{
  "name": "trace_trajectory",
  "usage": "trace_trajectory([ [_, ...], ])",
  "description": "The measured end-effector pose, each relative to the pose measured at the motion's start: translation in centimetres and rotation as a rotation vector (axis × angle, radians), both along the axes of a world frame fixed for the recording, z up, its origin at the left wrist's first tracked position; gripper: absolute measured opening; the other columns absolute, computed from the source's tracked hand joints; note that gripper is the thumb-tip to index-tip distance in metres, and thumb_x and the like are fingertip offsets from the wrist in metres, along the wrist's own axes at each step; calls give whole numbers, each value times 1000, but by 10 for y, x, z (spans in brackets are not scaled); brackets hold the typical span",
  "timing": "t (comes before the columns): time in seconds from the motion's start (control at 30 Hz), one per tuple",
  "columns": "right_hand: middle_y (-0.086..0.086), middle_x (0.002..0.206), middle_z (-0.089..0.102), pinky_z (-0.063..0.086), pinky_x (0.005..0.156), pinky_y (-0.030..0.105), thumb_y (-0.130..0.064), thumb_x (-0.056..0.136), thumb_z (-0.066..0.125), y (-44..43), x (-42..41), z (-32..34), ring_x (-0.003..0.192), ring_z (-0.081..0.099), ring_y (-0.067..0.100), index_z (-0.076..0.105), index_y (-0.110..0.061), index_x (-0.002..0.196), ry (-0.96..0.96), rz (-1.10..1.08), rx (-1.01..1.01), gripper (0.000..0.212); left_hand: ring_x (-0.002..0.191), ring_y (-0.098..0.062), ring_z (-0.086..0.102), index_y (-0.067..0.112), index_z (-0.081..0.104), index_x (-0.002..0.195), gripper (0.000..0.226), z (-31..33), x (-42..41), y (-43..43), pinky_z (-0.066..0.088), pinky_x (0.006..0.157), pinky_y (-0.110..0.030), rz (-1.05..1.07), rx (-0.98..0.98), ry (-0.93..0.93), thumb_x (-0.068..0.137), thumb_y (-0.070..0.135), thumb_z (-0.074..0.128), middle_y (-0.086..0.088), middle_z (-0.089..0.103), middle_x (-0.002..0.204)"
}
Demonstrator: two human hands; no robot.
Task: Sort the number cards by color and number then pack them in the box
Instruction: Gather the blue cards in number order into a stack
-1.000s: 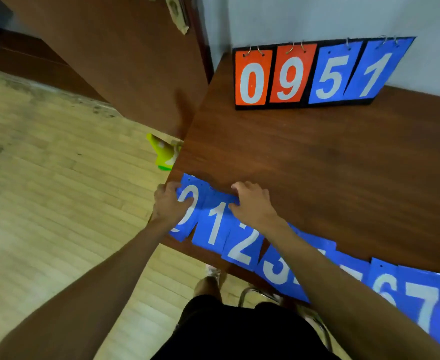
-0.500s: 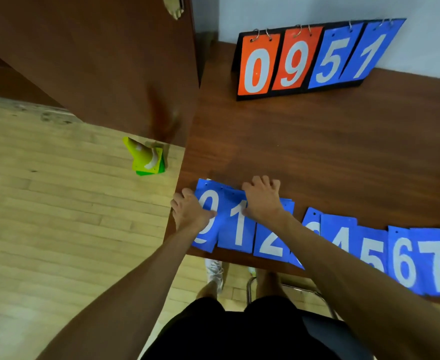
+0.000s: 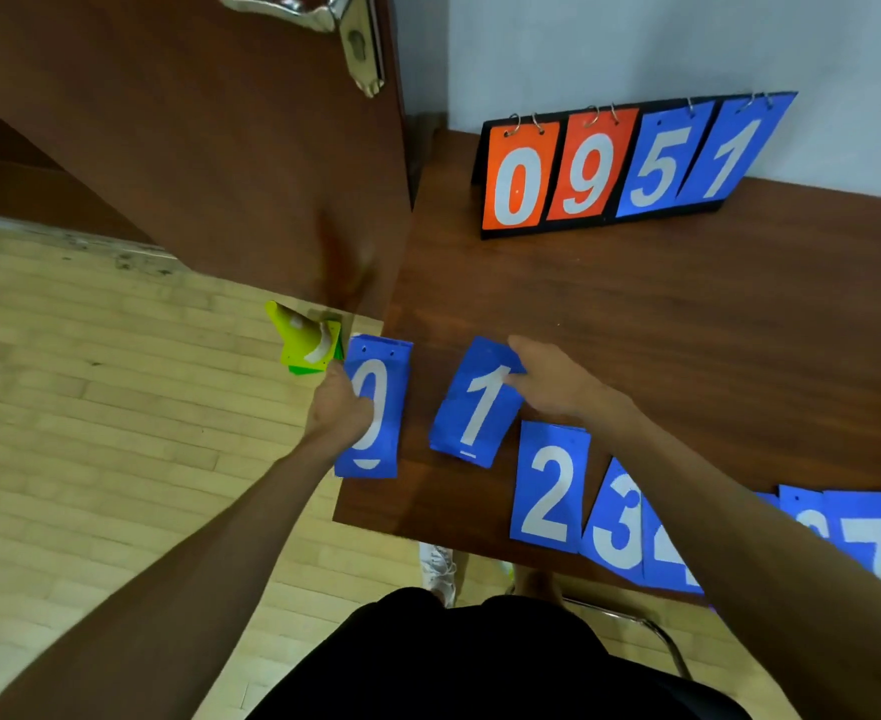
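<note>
The head camera looks down on a dark brown table (image 3: 662,330) set against a pale wall. Along its near edge lies a row of blue number cards with white digits.

The left hand (image 3: 337,410) is at the table's left edge, on the left side of the blue 0 card (image 3: 378,407). Its thumb lies over the card's face, and the fingers seem to go under the card, so it appears to pinch the card at that side. The 0 card sits upright at the table's corner, its left side reaching past the edge.

The right hand (image 3: 558,381) rests its fingers on the upper right part of the blue 1 card (image 3: 480,402). The fingers are close together and pressed to the card. I cannot tell whether they grip it or only press it down. The 1 card is tilted to the right and lies apart from the 0 card, with bare table between them.

Just below and right of the 1 card lies the 2 card (image 3: 550,491). Next to it comes the 3 card (image 3: 617,522), tilted and overlapping the cards to its right. The right forearm covers the middle of the row. Beyond it the 7 card (image 3: 867,543) shows near the frame's right edge.

At the back of the table stands a flip scoreboard (image 3: 620,163) showing an orange 0 and 9 and a blue 5 and 1.

A yellow-green cone (image 3: 306,340) sits on the wooden floor beside the table's corner, by a brown door (image 3: 194,137).
</note>
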State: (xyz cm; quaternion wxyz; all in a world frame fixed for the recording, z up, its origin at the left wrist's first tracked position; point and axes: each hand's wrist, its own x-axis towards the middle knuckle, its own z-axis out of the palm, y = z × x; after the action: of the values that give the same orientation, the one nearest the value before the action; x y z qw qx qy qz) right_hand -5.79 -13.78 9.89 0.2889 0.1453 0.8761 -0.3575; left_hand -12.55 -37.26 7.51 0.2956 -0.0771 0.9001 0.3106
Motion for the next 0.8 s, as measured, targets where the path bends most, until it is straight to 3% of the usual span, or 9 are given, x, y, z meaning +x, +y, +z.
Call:
trace_trajectory([
  [0.1, 5, 146, 37, 53, 79, 31, -9, 96, 50, 7, 1, 26, 115, 55, 24, 24, -4, 147, 23, -167, -192, 56, 97, -36, 62, 10, 39, 132, 50, 17, -9, 0, 53, 75, -46, 4, 101, -5, 85, 1, 49, -16, 61, 112],
  [0.17, 4, 124, 56, 57, 72, 28, -5, 94, 53, 11, 6, 42, 101, 62, 20, 48, -8, 125, 92, -140, -235, 31, 94, -29, 63, 14, 48, 123, 40, 28, -9, 4, 53, 72, -39, -43, 208, 7, 86, 0, 52, -8, 64, 104],
  [0.23, 2, 104, 62, 56, 66, 23, -5, 92, 55, 12, 11, 55, 94, 64, 18, 52, -10, 103, 184, -115, -226, 12, 91, -22, 63, 15, 54, 114, 32, 40, -6, 12, 51, 70, -32, -77, 305, 22, 86, 0, 57, -1, 65, 99],
  [0.4, -2, 99, 61, 48, 70, 17, -4, 86, 62, 5, 20, 64, 91, 59, 12, 57, -15, 103, 353, -112, -121, 21, 100, -21, 63, 18, 57, 108, 26, 60, 17, 42, 54, 84, -44, -91, 519, -41, 89, 2, 53, -2, 65, 108],
  [0.53, 1, 104, 63, 41, 78, 15, -5, 79, 70, -11, 31, 58, 94, 54, 10, 62, -15, 107, 515, -224, 13, 31, 94, -20, 66, 23, 59, 100, 12, 62, 39, 56, 53, 88, -48, -76, 591, -65, 94, 29, 51, -2, 68, 102],
  [0.6, 1, 103, 62, 40, 75, 11, -6, 78, 72, -21, 34, 54, 93, 54, 10, 62, -16, 105, 549, -320, 23, 31, 89, -13, 66, 24, 57, 100, 15, 58, 48, 58, 55, 82, -34, -131, 619, -48, 92, 36, 57, 1, 67, 99],
  [0.67, -1, 102, 58, 40, 74, 11, -7, 77, 73, -29, 38, 48, 92, 54, 11, 59, -17, 103, 530, -413, 19, 30, 82, 0, 61, 28, 52, 99, 14, 54, 53, 58, 50, 66, -10, -225, 609, -10, 90, 24, 62, 11, 62, 94],
  [0.73, -3, 100, 56, 42, 73, 13, -10, 77, 74, -33, 42, 44, 89, 55, 11, 57, -17, 100, 500, -453, 2, 29, 84, 1, 59, 27, 49, 104, 22, 46, 55, 57, 46, 62, -8, -264, 572, 9, 90, 16, 62, 14, 59, 95],
  [0.8, -2, 102, 54, 42, 70, 10, -13, 81, 71, -33, 48, 39, 87, 55, 10, 58, -17, 102, 476, -456, -24, 25, 91, -10, 61, 24, 48, 111, 25, 38, 57, 57, 50, 71, -22, -243, 536, -17, 90, 16, 60, 8, 61, 101],
])
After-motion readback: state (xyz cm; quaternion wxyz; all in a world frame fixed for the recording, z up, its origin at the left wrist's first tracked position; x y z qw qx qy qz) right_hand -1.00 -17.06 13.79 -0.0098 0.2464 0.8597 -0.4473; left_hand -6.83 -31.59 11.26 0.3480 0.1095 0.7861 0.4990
